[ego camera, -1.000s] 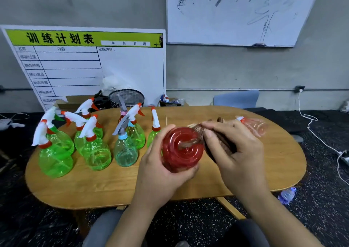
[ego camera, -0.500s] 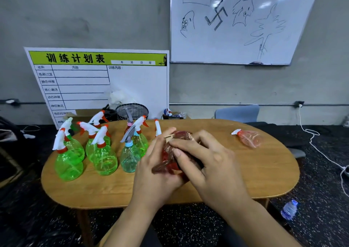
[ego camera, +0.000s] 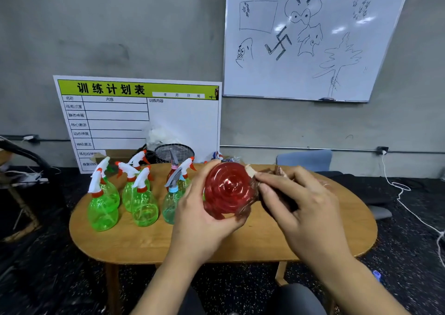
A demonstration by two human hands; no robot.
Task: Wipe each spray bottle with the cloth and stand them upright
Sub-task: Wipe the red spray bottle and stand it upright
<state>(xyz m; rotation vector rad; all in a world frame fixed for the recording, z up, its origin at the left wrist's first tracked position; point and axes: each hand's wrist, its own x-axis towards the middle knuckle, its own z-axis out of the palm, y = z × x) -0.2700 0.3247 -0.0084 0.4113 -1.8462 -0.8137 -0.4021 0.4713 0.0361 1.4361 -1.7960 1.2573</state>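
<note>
Red bottle (ego camera: 227, 190) hides its nozzle; right hand (ego camera: 296, 208) covers cloth (ego camera: 277, 195).

Wooden oval table (ego camera: 144, 242), doodled whiteboard (ego camera: 313, 37), green-headed chart board (ego camera: 134, 117), wire basket (ego camera: 173, 152), blue chair (ego camera: 304, 159)

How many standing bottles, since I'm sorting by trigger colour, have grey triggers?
2: the teal bottle beside the left hand, a reddish bottle just behind it. Hands may hide others.

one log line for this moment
left hand grips red plastic spray bottle | right hand wipes it with brown cloth
</note>
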